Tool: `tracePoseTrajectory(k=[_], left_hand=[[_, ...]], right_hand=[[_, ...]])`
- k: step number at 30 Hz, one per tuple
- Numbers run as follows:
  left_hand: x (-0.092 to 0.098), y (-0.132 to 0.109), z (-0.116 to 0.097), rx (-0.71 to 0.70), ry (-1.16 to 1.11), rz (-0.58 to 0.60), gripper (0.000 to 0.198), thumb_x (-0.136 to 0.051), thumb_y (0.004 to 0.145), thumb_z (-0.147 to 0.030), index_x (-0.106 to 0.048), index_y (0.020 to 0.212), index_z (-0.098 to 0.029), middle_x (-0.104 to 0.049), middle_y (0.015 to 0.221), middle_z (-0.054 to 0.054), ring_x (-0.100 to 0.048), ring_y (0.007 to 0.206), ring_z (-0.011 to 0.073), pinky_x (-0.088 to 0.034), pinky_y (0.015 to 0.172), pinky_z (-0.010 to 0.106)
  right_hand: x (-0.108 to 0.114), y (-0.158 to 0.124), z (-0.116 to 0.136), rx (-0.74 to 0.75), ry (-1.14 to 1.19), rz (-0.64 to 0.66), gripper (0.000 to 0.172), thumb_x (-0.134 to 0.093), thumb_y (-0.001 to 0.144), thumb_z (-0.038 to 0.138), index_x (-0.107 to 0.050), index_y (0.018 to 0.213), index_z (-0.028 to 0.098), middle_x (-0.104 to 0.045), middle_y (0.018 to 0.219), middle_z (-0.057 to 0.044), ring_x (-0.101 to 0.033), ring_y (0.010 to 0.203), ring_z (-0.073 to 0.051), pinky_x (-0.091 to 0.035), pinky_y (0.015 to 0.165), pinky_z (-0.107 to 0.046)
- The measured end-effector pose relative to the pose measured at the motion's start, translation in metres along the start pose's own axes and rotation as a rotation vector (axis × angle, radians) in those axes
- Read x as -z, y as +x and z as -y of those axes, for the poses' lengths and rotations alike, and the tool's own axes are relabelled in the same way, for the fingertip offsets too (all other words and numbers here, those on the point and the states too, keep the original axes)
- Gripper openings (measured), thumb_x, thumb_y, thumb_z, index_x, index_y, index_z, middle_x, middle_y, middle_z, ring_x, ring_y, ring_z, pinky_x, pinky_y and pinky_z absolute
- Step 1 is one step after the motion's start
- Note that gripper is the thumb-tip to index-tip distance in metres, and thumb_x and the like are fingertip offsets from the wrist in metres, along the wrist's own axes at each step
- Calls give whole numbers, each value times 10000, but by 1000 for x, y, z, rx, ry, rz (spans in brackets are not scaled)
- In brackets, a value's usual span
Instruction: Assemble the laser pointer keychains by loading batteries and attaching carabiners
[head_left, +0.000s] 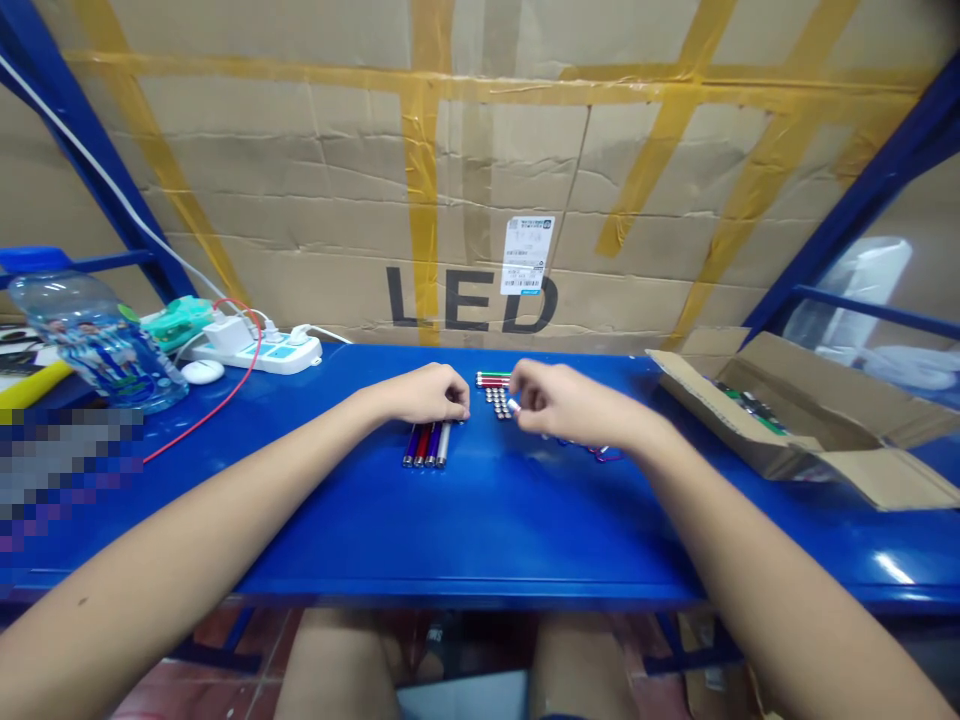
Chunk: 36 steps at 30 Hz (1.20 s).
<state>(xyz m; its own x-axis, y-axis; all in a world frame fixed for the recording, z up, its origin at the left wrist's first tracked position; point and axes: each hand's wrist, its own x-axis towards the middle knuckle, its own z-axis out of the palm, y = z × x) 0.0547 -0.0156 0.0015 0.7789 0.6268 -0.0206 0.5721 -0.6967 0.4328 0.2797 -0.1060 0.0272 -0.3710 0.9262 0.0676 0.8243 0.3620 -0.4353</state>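
Observation:
My left hand (433, 394) is closed, fingertips pinched together, just above a row of slim metallic tubes (429, 447) in purple, red, blue and silver. A tiny object may be at its fingertips, too small to make out. Between the thumb and fingers of my right hand (559, 402) is a small silvery-white cylinder (514, 406). Small round silvery pieces (497, 402) lie in rows between the two hands. Behind them lie green and red tubes (491, 381), their right ends covered by my right hand. Purple cords (606, 454) partly show beneath the right wrist.
An open cardboard box (795, 415) holding green and dark items stands at the right. On the left are a water bottle (97, 340), a white power strip (262, 352) and a red cable (236, 393). A large carton (337, 200) backs the blue table (480, 540).

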Motion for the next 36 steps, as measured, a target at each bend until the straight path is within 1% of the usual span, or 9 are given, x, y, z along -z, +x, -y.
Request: tracePoseTrajectory(k=[1,3,6,8,13,19,23,30,36], left_hand=[[0,0,-2,-6,18,-22,163,-623,832,-301,-736,829,-183,-742,855,32,-649,753,155,-455,707,260],[-1,1,-8,-49,96,-101,189,-587,870,-297,-733,843,-180,-732,882,46,-641,778,160,-450,713,267],[-5,6,-21,-157,282,-256,232,-511,919,-253,-723,887,-165,-706,931,80,-624,847,185,-446,749,295],[-8,12,-30,-202,392,-293,240,-482,913,-190,-718,892,-149,-692,928,98,-614,870,201,-446,771,315],[-18,20,-41,-216,430,-212,247,-502,850,-96,-738,881,-160,-712,917,91,-621,871,207,-459,794,325],[-23,13,-40,-230,419,-190,325,-515,845,-101,-762,1032,-201,-748,1055,70,-625,1062,225,-458,964,366],[-25,13,-40,-234,412,-166,341,-521,841,-101,-763,1049,-220,-751,1116,38,-605,1121,229,-435,1017,389],[-26,10,-40,-210,426,-147,337,-519,850,-112,-769,1040,-233,-754,1128,27,-606,1118,238,-420,1013,418],[-25,0,-41,-233,308,-127,313,-525,839,-93,-778,971,-222,-761,1074,33,-636,1050,213,-455,987,382]], right_hand=[[7,-1,-10,-19,74,-61,286,-635,783,184,-593,1066,180,-702,840,-41,-609,695,-168,-433,602,-264],[18,-2,-29,-43,166,-140,261,-633,782,198,-635,1041,162,-702,816,-45,-619,712,-175,-462,638,-280],[21,0,-50,-23,239,-142,130,-619,775,221,-687,869,164,-693,731,-31,-618,683,-172,-476,660,-295],[17,2,-56,-2,285,-156,105,-618,766,226,-687,820,169,-688,702,-20,-619,670,-166,-480,661,-296],[5,7,-58,56,337,-216,110,-627,764,222,-675,841,160,-693,725,-21,-628,689,-158,-485,679,-289],[2,7,-53,95,280,-222,89,-616,764,193,-674,825,165,-695,733,-21,-628,699,-161,-477,668,-283],[3,6,-51,101,272,-229,84,-615,760,184,-673,819,166,-709,757,-32,-631,700,-163,-478,657,-281],[5,4,-49,70,225,-208,92,-615,769,201,-676,827,162,-714,750,-36,-631,699,-160,-475,667,-276],[5,2,-45,88,239,-192,63,-627,766,196,-668,805,168,-716,765,-34,-633,707,-161,-482,672,-276]])
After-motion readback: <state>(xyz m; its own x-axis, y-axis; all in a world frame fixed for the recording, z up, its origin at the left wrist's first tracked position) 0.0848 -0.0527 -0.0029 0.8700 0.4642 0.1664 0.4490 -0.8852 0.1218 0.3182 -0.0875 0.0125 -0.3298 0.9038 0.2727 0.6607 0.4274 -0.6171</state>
